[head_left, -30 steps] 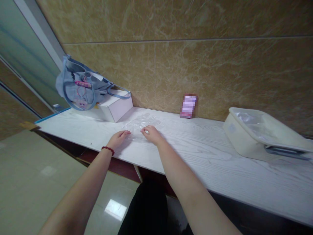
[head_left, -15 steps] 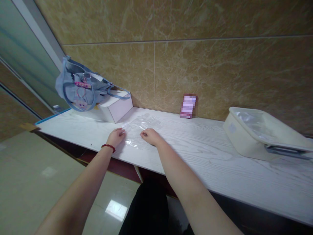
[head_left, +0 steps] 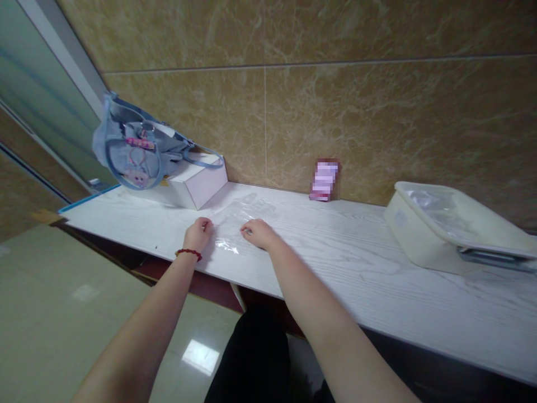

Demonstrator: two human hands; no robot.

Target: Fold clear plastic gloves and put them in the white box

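A thin, clear plastic bag (head_left: 229, 230) lies flat and wrinkled on the white wood-grain counter (head_left: 319, 252), catching bright reflections. My left hand (head_left: 198, 234), with a red bead bracelet on its wrist, is at the bag's left edge, fingers curled and pinching the film. At the right edge my right hand (head_left: 258, 233) has its thumb and forefinger pressed together on the film. Between the two hands the plastic lies spread on the counter, and more of it reaches past them toward the wall. Its outline is hard to make out.
At the left, a light-blue bag (head_left: 130, 151) with pink charms rests on a white box (head_left: 201, 187). A pixelated phone (head_left: 325, 179) leans against the marble-look wall (head_left: 377, 123). On the right stands a cream plastic bin (head_left: 413, 235) holding clear plastic film (head_left: 440, 210).
My left hand has curled its fingers more tightly at the bag's left edge and shifted very slightly. My right hand stays nearly in place.
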